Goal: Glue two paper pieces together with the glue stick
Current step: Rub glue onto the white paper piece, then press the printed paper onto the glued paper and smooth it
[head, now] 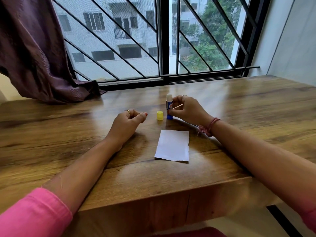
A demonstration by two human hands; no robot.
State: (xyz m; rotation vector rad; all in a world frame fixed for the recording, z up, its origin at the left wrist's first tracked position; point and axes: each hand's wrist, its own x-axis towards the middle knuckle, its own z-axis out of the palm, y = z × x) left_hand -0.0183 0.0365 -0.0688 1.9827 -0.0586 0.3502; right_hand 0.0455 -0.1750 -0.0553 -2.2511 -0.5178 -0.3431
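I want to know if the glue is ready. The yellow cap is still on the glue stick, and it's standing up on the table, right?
Not quite. The head view shows the yellow cap is off, sitting on the table just left of the glue stick. The stick does stand upright, with its white glue tip bare, and the right hand holds it.

Right hand point(186, 108) pinches upright uncapped glue stick point(169, 106); yellow cap point(159, 115) beside; left hand point(128, 122) loosely curled near paper point(172, 145).

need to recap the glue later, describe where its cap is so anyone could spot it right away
On the wooden table below the window, look just beyond the white paper. The yellow cap stands there alone between the left hand and the upright blue glue stick; it is the only small yellow thing.
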